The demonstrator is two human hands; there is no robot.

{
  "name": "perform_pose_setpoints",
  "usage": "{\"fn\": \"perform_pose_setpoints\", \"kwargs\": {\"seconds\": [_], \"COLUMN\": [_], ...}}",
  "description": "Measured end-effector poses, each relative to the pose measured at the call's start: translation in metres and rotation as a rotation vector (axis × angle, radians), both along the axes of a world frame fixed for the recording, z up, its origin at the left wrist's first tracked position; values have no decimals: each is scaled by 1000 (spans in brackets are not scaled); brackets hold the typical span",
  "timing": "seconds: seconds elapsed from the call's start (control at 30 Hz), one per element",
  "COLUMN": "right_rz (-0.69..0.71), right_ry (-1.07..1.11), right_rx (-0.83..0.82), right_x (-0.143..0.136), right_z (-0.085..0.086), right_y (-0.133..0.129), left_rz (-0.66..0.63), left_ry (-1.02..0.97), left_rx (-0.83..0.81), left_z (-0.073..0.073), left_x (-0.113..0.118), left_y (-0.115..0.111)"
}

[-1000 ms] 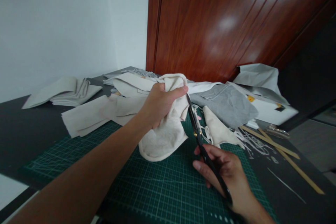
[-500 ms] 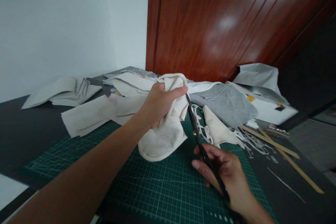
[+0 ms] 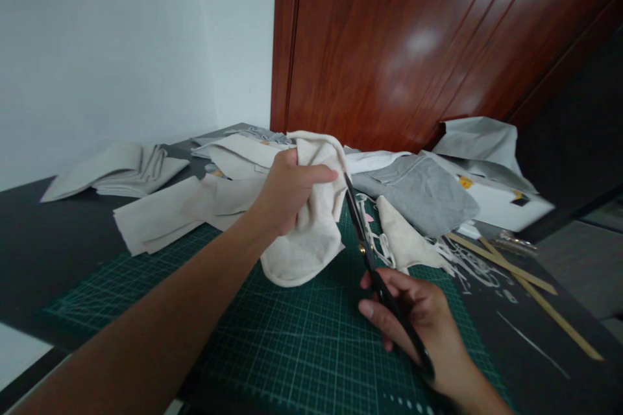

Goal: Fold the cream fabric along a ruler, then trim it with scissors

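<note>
My left hand [image 3: 292, 191] grips a cream piece of fabric [image 3: 306, 249] with a raised, rounded seam edge, thumb on top and pointing right. The cloth hangs over the green cutting mat [image 3: 292, 337]. In my right hand [image 3: 413, 318] is a pair of black scissors [image 3: 363, 233] with a brass-coloured pivot screw. Its blades point up and away, and the tips meet the fabric's right edge just beyond my left thumb. Whether the tips are cutting into the cloth I cannot tell.
Folded cream cloth [image 3: 121, 168] lies at the left, flat cream pieces [image 3: 160, 214] nearer. Grey fabric [image 3: 413, 188], a stitched cream triangular piece [image 3: 403, 233], white cord scraps [image 3: 477, 262] and wooden strips [image 3: 540, 301] lie at the right. A brown door [image 3: 389, 45] stands behind.
My left hand has shifted slightly left, and its thumb has drawn back from the scissor tips. The fabric's lower edge has risen a little. The scissors have barely moved.
</note>
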State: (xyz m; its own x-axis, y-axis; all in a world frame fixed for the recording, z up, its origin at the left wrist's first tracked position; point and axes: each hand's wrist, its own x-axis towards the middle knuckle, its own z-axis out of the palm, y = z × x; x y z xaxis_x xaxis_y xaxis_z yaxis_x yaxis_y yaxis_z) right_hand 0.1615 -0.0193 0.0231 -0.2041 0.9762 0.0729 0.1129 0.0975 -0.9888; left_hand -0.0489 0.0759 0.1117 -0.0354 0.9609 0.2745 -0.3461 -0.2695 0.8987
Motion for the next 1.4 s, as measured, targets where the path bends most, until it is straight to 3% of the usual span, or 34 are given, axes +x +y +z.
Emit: {"fn": "perform_pose_setpoints", "kwargs": {"seconds": [0.13,0.27,0.67,1.4], "right_rz": [16,39,62,110], "right_ry": [0,-4,22,67], "right_rx": [4,6,1,7], "right_x": [2,3,4,9], "right_z": [-3,-6,-11,-7], "right_y": [1,2,2,2], "left_rz": [20,-75,-33,-129], "left_ry": [0,-14,-52,-36], "left_rx": [57,86,32,-19], "left_z": [2,4,1,7], "left_x": [-2,-3,-1,0], "left_y": [1,-2,1,-8]}}
